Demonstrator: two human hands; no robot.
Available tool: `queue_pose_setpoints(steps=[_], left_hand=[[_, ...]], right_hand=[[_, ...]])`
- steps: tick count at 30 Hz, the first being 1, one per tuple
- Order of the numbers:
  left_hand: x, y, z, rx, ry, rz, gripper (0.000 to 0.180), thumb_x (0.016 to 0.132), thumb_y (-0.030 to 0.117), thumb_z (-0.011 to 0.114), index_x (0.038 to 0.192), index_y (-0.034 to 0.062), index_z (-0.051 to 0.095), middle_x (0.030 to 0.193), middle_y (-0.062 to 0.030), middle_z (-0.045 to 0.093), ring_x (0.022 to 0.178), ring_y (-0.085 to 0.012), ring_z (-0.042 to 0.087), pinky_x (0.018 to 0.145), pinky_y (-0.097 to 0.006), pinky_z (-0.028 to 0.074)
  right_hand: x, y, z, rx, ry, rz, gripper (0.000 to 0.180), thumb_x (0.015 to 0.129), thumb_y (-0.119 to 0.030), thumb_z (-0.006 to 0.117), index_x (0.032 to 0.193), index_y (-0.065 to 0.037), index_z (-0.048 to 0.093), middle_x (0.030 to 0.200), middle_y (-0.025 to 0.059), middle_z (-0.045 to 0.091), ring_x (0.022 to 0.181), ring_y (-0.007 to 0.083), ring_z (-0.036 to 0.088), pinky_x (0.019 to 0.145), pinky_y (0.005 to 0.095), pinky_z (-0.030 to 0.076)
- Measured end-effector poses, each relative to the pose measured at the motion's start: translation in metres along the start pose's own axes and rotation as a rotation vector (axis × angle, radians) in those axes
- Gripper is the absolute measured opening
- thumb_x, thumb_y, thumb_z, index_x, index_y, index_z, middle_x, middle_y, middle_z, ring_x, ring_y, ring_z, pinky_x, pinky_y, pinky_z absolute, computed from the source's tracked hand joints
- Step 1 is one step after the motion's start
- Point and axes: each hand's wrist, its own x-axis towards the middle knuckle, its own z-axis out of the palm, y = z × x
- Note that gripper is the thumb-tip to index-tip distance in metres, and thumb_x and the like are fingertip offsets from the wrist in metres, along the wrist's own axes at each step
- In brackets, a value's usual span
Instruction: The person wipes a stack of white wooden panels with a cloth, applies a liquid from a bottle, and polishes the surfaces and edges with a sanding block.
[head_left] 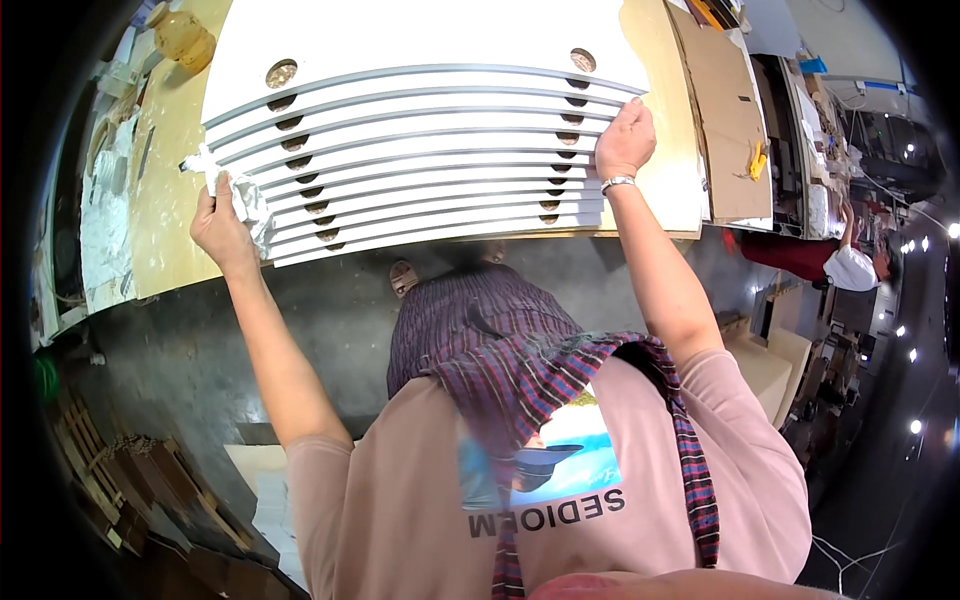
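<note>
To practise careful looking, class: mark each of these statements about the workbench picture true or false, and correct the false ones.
1. The left hand grips a crumpled white cloth. True.
2. The right hand holds a hammer. False: it holds no tool and rests on the right edge of the stacked white panels.
3. The panels are fanned so their front edges form steps. True.
4. The panels have no holes. False: round holes run down near both ends.
5. A silver bracelet sits on the right wrist. True.
6. The panels lie on the floor. False: they lie on a light wooden bench top.
</note>
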Motion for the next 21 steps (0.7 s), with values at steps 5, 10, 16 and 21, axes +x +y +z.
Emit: queue_pose_setpoints(steps=[5, 10, 16, 21], left_hand=[[0.006, -0.005, -0.010, 0.097, 0.042, 0.002, 0.020, 0.092, 0.012, 0.068, 0.099, -0.0067, 0.072, 0.082, -0.0019, 0.066, 0.070, -0.0061, 0.053, 0.061, -0.023, 0.045], [-0.032, 0.063, 0.042, 0.151, 0.034, 0.262, 0.017, 0.095, 0.006, 0.060, 0.103, -0.0067, 0.068, 0.089, -0.0113, 0.071, 0.076, -0.0136, 0.067, 0.065, -0.026, 0.055], [-0.111, 0.099, 0.203, 0.433, -0.685, 1.069, 0.042, 0.080, 0.018, 0.072, 0.120, 0.0125, 0.063, 0.108, -0.0070, 0.067, 0.100, -0.0264, 0.061, 0.097, -0.045, 0.040], [-0.049, 0.050, 0.137, 0.606, -0.609, 1.191, 0.036, 0.080, 0.004, 0.057, 0.111, 0.0126, 0.073, 0.123, -0.0004, 0.068, 0.096, -0.0192, 0.061, 0.088, -0.036, 0.040]], right_hand=[[-0.001, 0.000, 0.000, 0.013, -0.022, -0.013, 0.043, 0.099, -0.036, 0.043, 0.077, -0.001, 0.056, 0.060, 0.0203, 0.058, 0.061, 0.0414, 0.058, 0.062, 0.0500, 0.045], [0.002, 0.003, -0.004, -0.028, -0.035, 0.019, 0.043, 0.098, -0.036, 0.041, 0.079, -0.001, 0.058, 0.065, 0.0228, 0.060, 0.067, 0.0429, 0.060, 0.065, 0.0513, 0.046], [-0.001, -0.007, 0.000, -0.014, -0.082, 0.052, 0.044, 0.098, -0.037, 0.041, 0.081, -0.001, 0.059, 0.068, 0.0235, 0.062, 0.068, 0.0440, 0.060, 0.067, 0.0519, 0.046], [0.005, 0.005, -0.003, -0.049, -0.076, 0.078, 0.042, 0.097, -0.037, 0.042, 0.082, -0.002, 0.059, 0.068, 0.0233, 0.062, 0.069, 0.0434, 0.061, 0.066, 0.0518, 0.046]])
